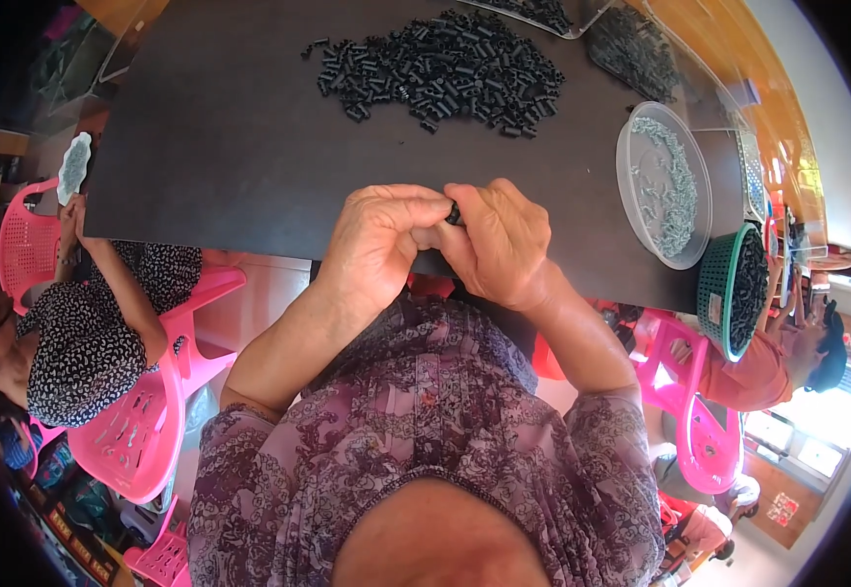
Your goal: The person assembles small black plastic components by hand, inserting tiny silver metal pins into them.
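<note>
Close to the near edge of the dark table (210, 127), my two hands meet in front of my chest. A small black plastic piece (454, 213) shows between their fingertips, mostly covered by the fingers. My left hand (376, 240) is closed, its fingers pressed together against the piece from the left. My right hand (504, 240) pinches it from the right, thumb and bent index finger around it. Farther off on the table lies a loose pile of short black tubular plastic pieces (445, 73).
Right of my hands sits a round clear dish (627, 166) with small silvery screw-like pieces. A green basket (712, 289) of black parts stands at the table's right corner. Clear trays line the far right. On the left, a person (88, 362) sits on a pink chair (132, 440).
</note>
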{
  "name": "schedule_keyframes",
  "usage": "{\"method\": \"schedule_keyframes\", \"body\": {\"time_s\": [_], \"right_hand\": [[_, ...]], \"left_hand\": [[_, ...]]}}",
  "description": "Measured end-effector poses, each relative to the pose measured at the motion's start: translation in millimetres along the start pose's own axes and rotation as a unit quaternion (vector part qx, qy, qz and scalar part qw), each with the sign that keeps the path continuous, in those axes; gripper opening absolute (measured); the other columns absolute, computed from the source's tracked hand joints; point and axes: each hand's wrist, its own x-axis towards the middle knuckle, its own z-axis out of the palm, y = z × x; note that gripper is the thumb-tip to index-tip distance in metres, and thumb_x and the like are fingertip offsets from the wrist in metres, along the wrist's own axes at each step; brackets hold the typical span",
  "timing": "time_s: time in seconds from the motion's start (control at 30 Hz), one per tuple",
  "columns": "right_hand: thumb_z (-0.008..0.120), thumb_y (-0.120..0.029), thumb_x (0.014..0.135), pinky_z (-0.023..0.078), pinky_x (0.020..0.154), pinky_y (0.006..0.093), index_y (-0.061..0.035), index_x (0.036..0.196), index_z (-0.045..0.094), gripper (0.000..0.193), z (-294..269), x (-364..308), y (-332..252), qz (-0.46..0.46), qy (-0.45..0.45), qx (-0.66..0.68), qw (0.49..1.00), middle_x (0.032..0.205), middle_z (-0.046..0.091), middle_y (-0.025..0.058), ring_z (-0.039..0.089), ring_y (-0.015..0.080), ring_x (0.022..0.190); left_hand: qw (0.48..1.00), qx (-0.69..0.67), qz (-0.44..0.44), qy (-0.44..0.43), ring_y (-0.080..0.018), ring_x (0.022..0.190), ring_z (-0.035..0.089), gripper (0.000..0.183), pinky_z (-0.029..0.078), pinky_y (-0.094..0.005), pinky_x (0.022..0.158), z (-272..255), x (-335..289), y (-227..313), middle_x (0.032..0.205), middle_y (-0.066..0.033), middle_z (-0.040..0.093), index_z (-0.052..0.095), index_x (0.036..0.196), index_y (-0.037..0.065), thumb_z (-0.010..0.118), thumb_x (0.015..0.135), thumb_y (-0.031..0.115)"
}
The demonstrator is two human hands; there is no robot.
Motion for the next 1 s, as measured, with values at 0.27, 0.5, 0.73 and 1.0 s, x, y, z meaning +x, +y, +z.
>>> {"method": "schedule_keyframes", "body": {"time_s": [0.27, 0.5, 0.73, 1.0], "right_hand": [[0.074, -0.004, 0.062, 0.043, 0.049, 0.0328, 0.0093, 0.1, 0.056, 0.045, -14.2, 3.3, 10.3, 0.028, -0.02, -0.008, 0.999, 0.071, 0.056, 0.0114, 0.051, 0.0242, 0.056], [0.067, -0.004, 0.075, 0.046, 0.06, 0.0303, -0.001, 0.107, 0.061, 0.032, -90.2, 33.6, 68.6, 0.172, 0.054, -0.191, 0.965, 0.075, 0.059, 0.0111, 0.055, 0.0222, 0.064], [0.064, -0.017, 0.078, 0.047, 0.069, 0.0289, -0.0059, 0.112, 0.063, 0.035, -157.0, 68.0, 166.9, 0.312, 0.088, -0.289, 0.901, 0.071, 0.061, 0.0082, 0.059, 0.0175, 0.067], [0.054, -0.026, 0.077, 0.049, 0.081, 0.0415, -0.006, 0.104, 0.067, 0.036, -177.4, 58.8, 254.8, 0.32, -0.055, -0.395, 0.86, 0.097, 0.065, 0.0202, 0.063, 0.036, 0.093]], "left_hand": [[0.994, 0.095, 0.043, 0.011, -0.0195, 0.072, 0.063, 0.023, 0.048, -0.0287, 0.069, 13.0, -1.0, -5.1, 0.083, -0.0128, 0.065, 0.062, 0.099, -0.009, 0.058, 0.088, 0.011], [0.743, 0.572, 0.327, 0.117, -0.0142, 0.068, 0.06, 0.02, 0.045, -0.0274, 0.064, 9.1, 12.3, 7.8, 0.076, -0.0059, 0.061, 0.067, 0.094, 0.006, 0.068, 0.074, 0.004], [0.483, 0.764, 0.414, 0.107, -0.0234, 0.069, 0.057, 0.022, 0.044, -0.0367, 0.064, 3.3, 45.6, 21.7, 0.071, -0.0043, 0.055, 0.067, 0.087, 0.011, 0.071, 0.066, 0.004], [0.505, 0.742, 0.437, 0.06, -0.0235, 0.067, 0.057, 0.023, 0.046, -0.0344, 0.062, 17.6, 43.4, 13.6, 0.071, -0.0045, 0.056, 0.068, 0.09, 0.009, 0.071, 0.067, 0.004]]}}
